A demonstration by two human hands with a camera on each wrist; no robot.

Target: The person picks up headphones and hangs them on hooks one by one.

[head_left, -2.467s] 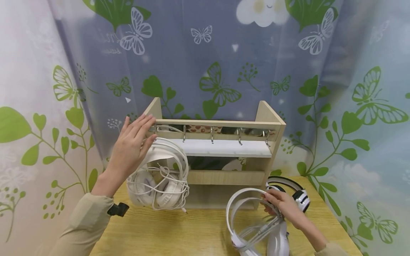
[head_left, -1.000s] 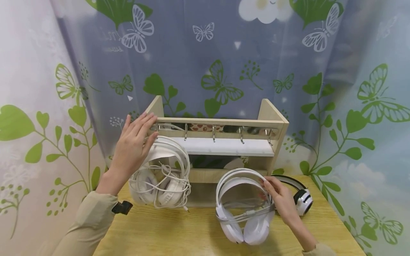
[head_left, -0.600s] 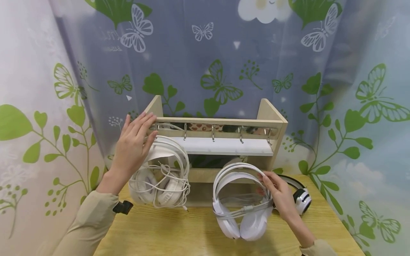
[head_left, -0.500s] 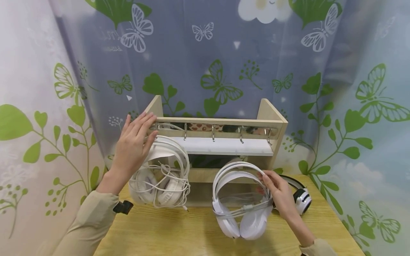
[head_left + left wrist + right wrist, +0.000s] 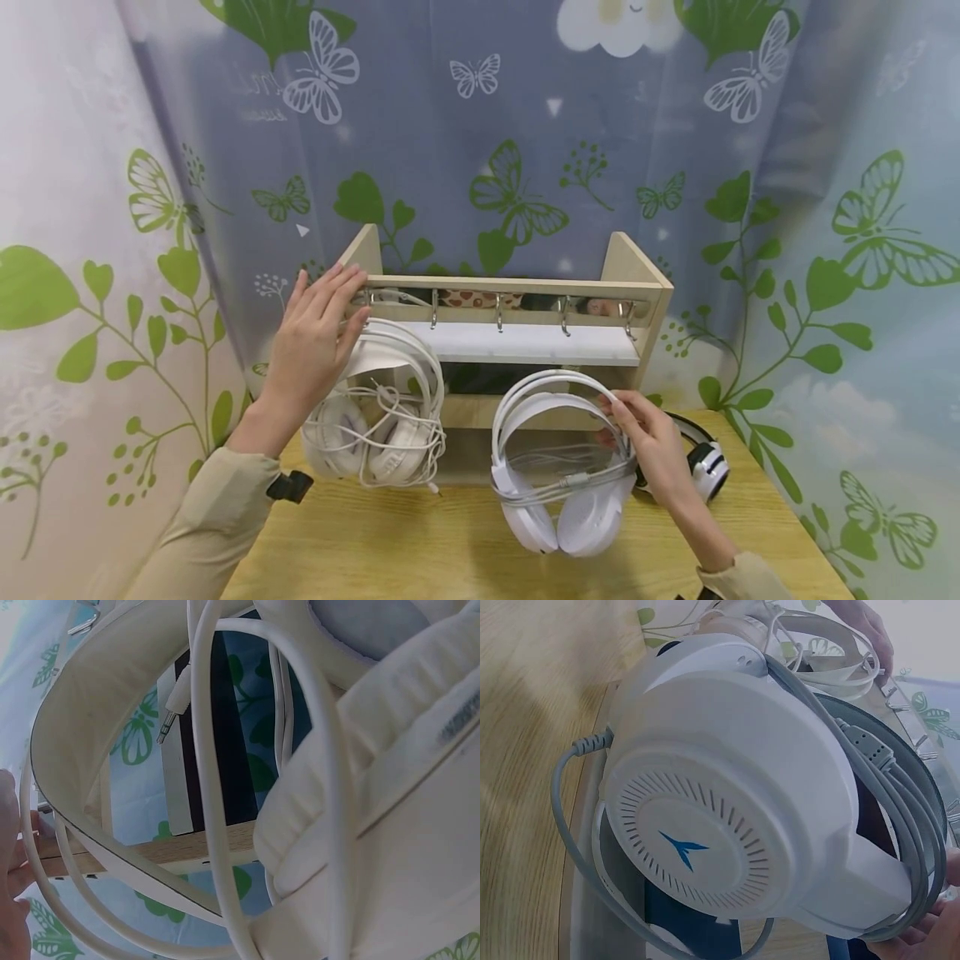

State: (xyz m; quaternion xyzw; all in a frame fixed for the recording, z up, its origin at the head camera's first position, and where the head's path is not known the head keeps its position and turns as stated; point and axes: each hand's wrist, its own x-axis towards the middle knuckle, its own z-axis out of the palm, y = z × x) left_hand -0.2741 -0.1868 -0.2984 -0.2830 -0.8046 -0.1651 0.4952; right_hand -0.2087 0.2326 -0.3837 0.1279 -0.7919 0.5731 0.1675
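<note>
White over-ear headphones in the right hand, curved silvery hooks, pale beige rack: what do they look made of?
White over-ear headphones: probably smooth plastic (moulded, slotted ear cup). Curved silvery hooks: likely polished metal, from their glints. Pale beige rack: matt wood or laminate (faint grain); can't tell which.

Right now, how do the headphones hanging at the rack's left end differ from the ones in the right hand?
The hanging headphones are on the rack; the held headphones are pinched by the right hand.
The hanging headphones have a white cable in a loose tangle; the held headphones have a grey cable gathered in neater loops.
Both are mostly white, headband uppermost.
</note>
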